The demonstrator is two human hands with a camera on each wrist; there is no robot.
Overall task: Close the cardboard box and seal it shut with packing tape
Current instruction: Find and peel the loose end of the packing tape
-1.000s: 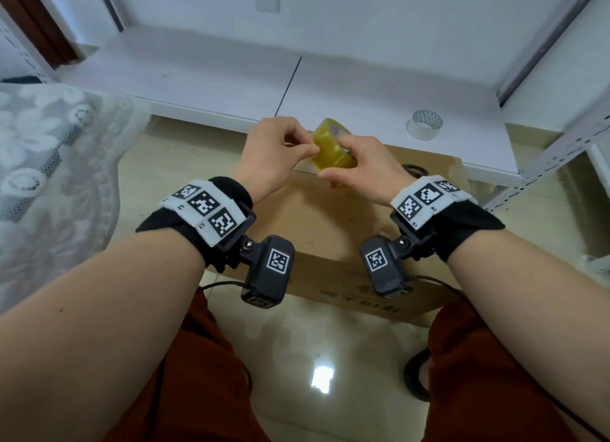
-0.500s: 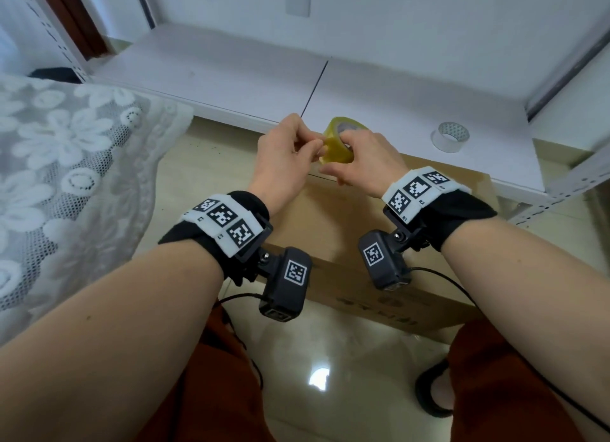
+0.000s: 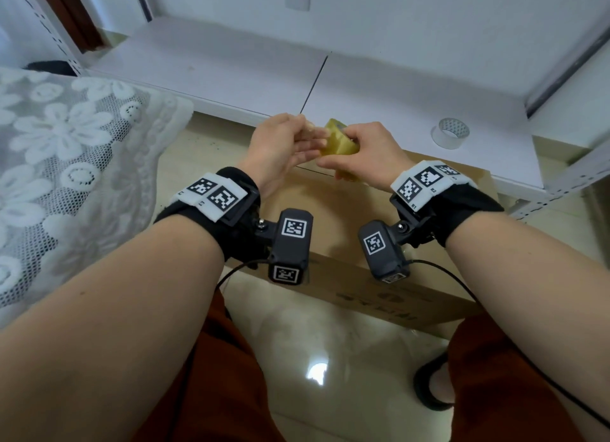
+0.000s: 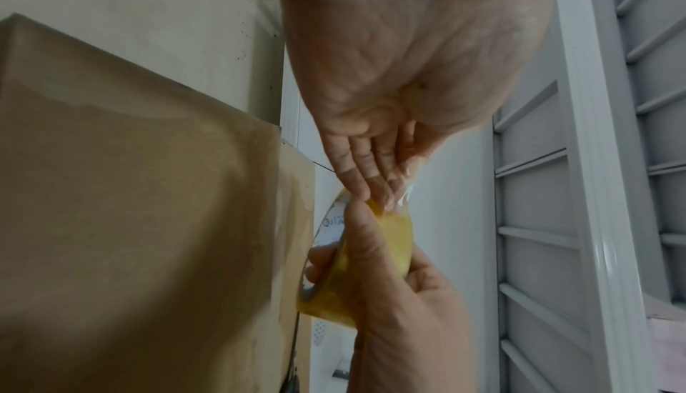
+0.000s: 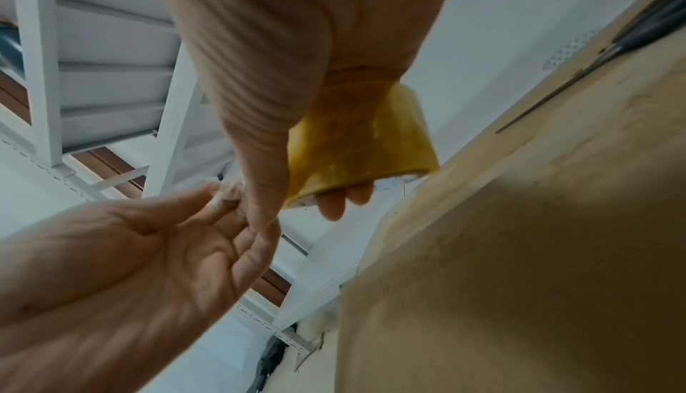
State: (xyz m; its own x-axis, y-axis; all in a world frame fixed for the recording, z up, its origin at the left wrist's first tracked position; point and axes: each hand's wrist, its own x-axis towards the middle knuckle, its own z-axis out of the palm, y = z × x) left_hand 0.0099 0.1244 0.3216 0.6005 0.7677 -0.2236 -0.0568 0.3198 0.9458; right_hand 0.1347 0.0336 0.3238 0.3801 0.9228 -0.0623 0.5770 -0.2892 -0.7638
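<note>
Now you are picking the tape end free above the closed box.

Your right hand [image 3: 369, 154] wraps the yellowish packing tape roll [image 3: 338, 142], fingers hooked through its core, which steadies it so the other hand can work. Your left hand [image 3: 280, 147] pinches the loose, crinkled tape end [image 5: 228, 191] between thumb and fingertips [image 4: 371, 185], probably to peel off a starting length. Both hands hang over the far edge of the cardboard box [image 3: 333, 207], which sits on the floor between your knees with its flaps down and no tape on the seam as far as I can see. Print runs along the box's near side, and some on the roll's inner core, but neither is sharp enough to read. A second, clear tape roll [image 3: 450, 133] stands apart on the white shelf [image 3: 231, 68].
</note>
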